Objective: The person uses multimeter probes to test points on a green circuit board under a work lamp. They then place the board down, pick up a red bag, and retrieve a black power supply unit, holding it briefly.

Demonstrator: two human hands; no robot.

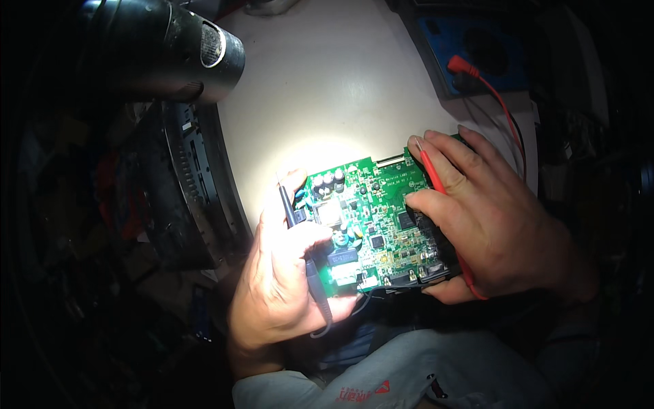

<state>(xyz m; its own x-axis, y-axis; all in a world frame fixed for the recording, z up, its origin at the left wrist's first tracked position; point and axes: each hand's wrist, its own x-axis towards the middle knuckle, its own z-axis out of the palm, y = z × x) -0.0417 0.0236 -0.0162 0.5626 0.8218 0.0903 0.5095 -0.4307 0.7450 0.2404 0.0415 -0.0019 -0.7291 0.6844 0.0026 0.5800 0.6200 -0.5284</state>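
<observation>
A pale worktop (327,88) is lit most brightly around its middle; at its far right corner a blue meter (439,37) with a dark dial is set; a red plug (463,65) is seated at the meter's near side, and a red lead (507,111) is trailed from it along the right edge.

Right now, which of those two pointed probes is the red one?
The red probe is the one in the right hand; the other, in the left hand, is a black probe.

Light (330,146) whitens a pale tabletop (306,75); shadow (41,307) (deep) surrounds it.
</observation>
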